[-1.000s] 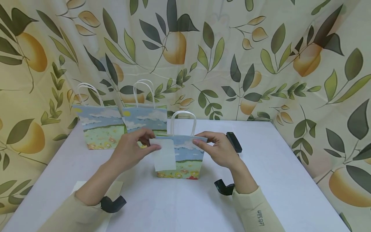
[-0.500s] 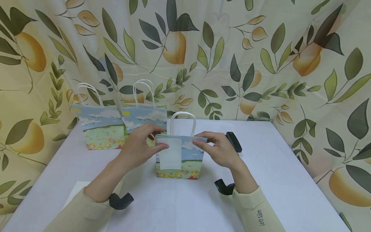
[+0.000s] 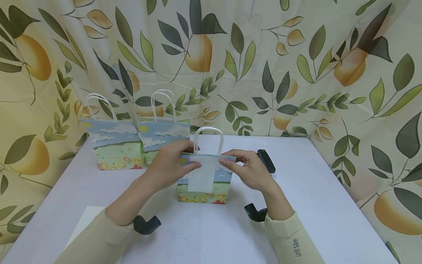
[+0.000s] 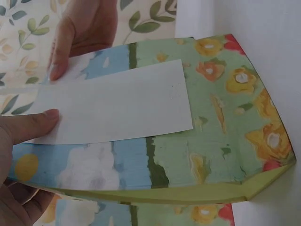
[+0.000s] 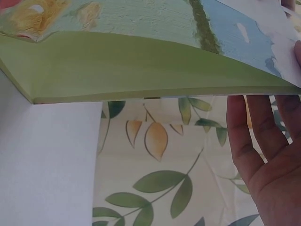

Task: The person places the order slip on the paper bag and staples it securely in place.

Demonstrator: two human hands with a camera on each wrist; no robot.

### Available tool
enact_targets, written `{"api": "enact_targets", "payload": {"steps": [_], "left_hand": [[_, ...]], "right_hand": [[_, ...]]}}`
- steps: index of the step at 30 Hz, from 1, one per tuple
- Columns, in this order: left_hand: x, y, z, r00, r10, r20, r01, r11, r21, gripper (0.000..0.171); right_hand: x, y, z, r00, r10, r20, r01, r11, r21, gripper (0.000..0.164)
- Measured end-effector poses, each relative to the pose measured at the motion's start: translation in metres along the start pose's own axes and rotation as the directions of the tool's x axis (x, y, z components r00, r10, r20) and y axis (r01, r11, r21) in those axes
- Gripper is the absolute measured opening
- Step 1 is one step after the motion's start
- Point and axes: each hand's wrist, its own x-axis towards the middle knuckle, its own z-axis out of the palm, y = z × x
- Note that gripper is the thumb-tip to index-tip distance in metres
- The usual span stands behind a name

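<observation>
A small paper gift bag with a painted sky-and-meadow print and white handles stands upright on the table. Against its front lies a blank white card, placed roughly midway across in the head view. My left hand pinches the card to the bag near the top edge, thumb in front and fingers behind. My right hand pinches the bag's upper right rim, its thumb close to the card's right side. In the left wrist view the card reaches down past the dark green horizon line.
Two matching gift bags, one at the far left and one beside it, stand behind my left hand. A black stapler-like object lies beyond my right hand. White paper lies partly under my left sleeve. A patterned curtain hangs behind the table.
My left hand has slid right with the white card, from the bag's left edge to about the middle of its front. My right hand and the bag have stayed in place.
</observation>
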Motion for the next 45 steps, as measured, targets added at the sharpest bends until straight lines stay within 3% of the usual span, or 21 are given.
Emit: {"api": "enact_targets", "payload": {"steps": [13, 20, 24, 29, 36, 40, 45], "left_hand": [[0.006, 0.008, 0.004, 0.999, -0.039, 0.028, 0.039, 0.999, -0.004, 0.027], [0.006, 0.008, 0.004, 0.999, -0.045, 0.017, 0.046, 0.998, -0.033, 0.026], [0.004, 0.006, 0.004, 0.995, -0.096, 0.02, 0.098, 0.991, -0.087, 0.028], [0.002, -0.005, 0.006, 0.984, -0.171, 0.056, 0.179, 0.957, -0.229, 0.031], [0.004, -0.023, 0.009, 0.962, -0.213, 0.172, 0.267, 0.864, -0.426, 0.028], [0.004, -0.03, 0.013, 0.954, -0.204, 0.219, 0.285, 0.845, -0.453, 0.026], [0.001, -0.032, 0.015, 0.962, -0.186, 0.202, 0.262, 0.844, -0.468, 0.024]], "right_hand": [[-0.001, 0.001, 0.001, 1.0, -0.006, 0.004, 0.006, 1.0, 0.002, 0.015], [0.0, -0.003, 0.01, 0.995, -0.046, -0.084, 0.045, 0.999, -0.021, 0.009], [0.001, -0.006, 0.013, 0.992, -0.059, -0.111, 0.056, 0.998, -0.029, 0.007], [0.001, -0.005, 0.014, 0.992, -0.066, -0.108, 0.064, 0.998, -0.028, 0.007], [-0.001, -0.004, 0.012, 0.991, -0.07, -0.111, 0.067, 0.997, -0.034, 0.008], [0.0, -0.003, 0.012, 0.991, -0.077, -0.106, 0.074, 0.997, -0.032, 0.009], [0.001, -0.002, 0.013, 0.992, -0.078, -0.102, 0.074, 0.996, -0.038, 0.008]]}}
